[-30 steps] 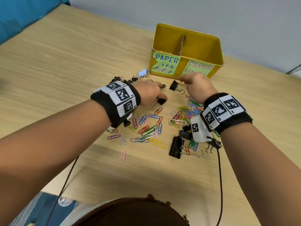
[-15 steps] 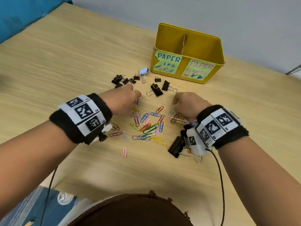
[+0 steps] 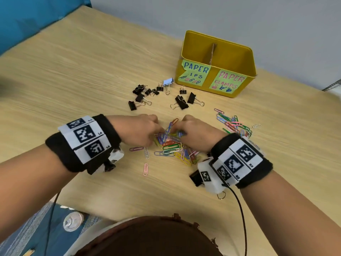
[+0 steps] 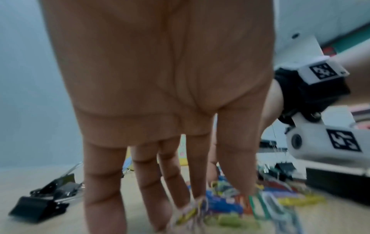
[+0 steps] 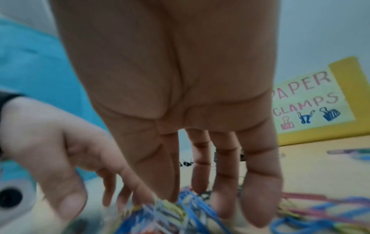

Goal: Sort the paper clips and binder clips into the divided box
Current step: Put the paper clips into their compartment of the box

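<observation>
Both hands work the middle heap of paper clips (image 3: 170, 143) on the surface: the left hand (image 3: 137, 131) and right hand (image 3: 198, 134) face each other, fingers extended down into the wire, raking it together rather than clamped on anything. These clips look light, springy and slippery; they tangle, so I judge scooping a bunch from underneath beats pinching singles. A second scatter of paper clips (image 3: 233, 124) lies at three o'clock. The binder clips (image 3: 181, 102) at twelve o'clock are stiffer, best taken by the body. I count about eleven there, plus at least one under the right wrist; the paper clips are too many to count. The divided box (image 3: 239, 52) stands at one o'clock.
</observation>
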A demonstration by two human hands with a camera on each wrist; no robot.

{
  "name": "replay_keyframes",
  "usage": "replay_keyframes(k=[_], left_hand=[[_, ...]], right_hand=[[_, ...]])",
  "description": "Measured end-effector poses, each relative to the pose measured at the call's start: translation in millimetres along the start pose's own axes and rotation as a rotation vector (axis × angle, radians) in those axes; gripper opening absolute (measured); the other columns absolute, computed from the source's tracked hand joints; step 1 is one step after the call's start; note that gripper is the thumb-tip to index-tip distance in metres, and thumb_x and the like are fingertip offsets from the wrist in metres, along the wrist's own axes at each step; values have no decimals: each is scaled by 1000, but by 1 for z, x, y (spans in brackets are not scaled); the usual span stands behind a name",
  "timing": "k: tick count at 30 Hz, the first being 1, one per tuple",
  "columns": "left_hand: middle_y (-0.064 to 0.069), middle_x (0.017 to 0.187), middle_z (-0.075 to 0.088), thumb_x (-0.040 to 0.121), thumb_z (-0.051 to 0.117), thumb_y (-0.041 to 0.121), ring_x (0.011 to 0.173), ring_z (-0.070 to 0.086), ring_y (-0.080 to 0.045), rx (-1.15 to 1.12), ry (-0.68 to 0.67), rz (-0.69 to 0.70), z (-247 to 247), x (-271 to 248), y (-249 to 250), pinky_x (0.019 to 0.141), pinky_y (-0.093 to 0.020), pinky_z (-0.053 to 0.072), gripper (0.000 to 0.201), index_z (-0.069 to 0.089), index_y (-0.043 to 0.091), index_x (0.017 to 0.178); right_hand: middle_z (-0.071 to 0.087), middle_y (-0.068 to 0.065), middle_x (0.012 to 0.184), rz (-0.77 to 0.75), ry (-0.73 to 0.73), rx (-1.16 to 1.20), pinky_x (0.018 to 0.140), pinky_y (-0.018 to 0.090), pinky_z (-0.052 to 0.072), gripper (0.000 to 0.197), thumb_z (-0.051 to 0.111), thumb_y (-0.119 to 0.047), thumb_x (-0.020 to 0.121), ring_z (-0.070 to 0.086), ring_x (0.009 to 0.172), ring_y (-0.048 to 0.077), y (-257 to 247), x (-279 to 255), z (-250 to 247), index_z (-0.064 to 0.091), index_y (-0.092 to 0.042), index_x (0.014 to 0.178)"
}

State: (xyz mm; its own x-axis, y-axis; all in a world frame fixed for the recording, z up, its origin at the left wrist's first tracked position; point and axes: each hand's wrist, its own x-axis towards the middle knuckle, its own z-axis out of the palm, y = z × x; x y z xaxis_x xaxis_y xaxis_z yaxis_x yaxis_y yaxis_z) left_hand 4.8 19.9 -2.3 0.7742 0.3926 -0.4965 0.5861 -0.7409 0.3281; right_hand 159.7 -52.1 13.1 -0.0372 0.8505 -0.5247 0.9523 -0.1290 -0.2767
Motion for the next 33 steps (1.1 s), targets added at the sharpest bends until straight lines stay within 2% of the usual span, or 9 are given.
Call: replay_keyframes(k=[3, 7, 11, 15, 19, 21, 25, 30, 33], left_hand=[[-3, 127, 36, 68, 75, 40, 119, 41, -21, -17, 3, -92, 2, -15, -7, 99, -33, 42, 86, 30, 25, 140], [-8, 124, 38, 67, 75, 18, 93, 52, -22, 46, -34, -190, 13, -22, -3, 70, -30, 47, 77, 31, 16, 131], [-13, 120, 48, 77, 61, 4, 103, 56, -28, -75, 82, -80, 17, -1, 14, 85, -35, 48, 56, 38, 11, 128], [-6, 121, 44, 75, 68, 6, 89, 49, -18, -192, 187, -73, 4, 11, 18, 75, -27, 41, 64, 37, 17, 130], [-6, 133, 34, 70, 76, 30, 118, 43, -24, -82, 137, -40, 0, 17, 24, 99, -36, 43, 91, 23, 22, 143], [-7, 132, 37, 70, 74, 42, 122, 40, -25, -21, 75, -51, 0, 20, 28, 101, -39, 42, 90, 26, 19, 143], [-7, 121, 46, 68, 75, 43, 109, 50, -23, -42, 67, -69, 0, 16, 24, 87, -30, 44, 74, 44, 14, 129], [-7, 130, 40, 65, 79, 39, 117, 47, -25, -42, 89, -74, 2, 10, 17, 91, -34, 45, 97, 23, 25, 143], [-8, 133, 34, 64, 79, 40, 122, 40, -27, -17, 60, -46, 5, 12, 18, 99, -37, 42, 109, 8, 33, 147]], right_hand=[[39, 3, 106, 37, 54, 25, 80, 22, 34, 44, 57, -15, 85, 48, 98, 20, 9, -12, -5, 52, -21, 128], [54, 7, 113, 84, -15, -76, 76, 25, 40, 48, 67, -15, 78, 54, 106, 24, 15, -16, 4, 53, -14, 123], [62, 4, 120, -4, 61, 34, 81, 21, 41, 47, 55, -6, 80, 56, 100, 19, 12, -13, -3, 56, -18, 125], [63, 4, 118, 54, 116, 75, 73, 14, 33, 44, 52, -2, 84, 47, 85, 12, 28, -17, -14, 58, -19, 123], [45, 10, 138, 132, 121, -16, 100, 30, 39, 58, 51, -7, 87, 47, 121, 28, 32, -10, -4, 38, -21, 142], [40, 8, 143, 90, 106, -67, 108, 38, 37, 62, 47, -4, 86, 41, 129, 32, 28, -4, 2, 35, -25, 143], [48, 10, 135, 48, 85, -21, 99, 29, 40, 63, 56, -7, 82, 48, 125, 27, 27, -4, 0, 40, -22, 141], [58, 14, 121, 206, 104, -22, 78, 27, 41, 63, 68, -11, 77, 57, 109, 29, 48, -1, 5, 42, -18, 134], [60, 13, 119, 300, 117, -87, 82, 32, 48, 59, 63, -2, 78, 58, 107, 30, 61, -2, -5, 45, -19, 132]])
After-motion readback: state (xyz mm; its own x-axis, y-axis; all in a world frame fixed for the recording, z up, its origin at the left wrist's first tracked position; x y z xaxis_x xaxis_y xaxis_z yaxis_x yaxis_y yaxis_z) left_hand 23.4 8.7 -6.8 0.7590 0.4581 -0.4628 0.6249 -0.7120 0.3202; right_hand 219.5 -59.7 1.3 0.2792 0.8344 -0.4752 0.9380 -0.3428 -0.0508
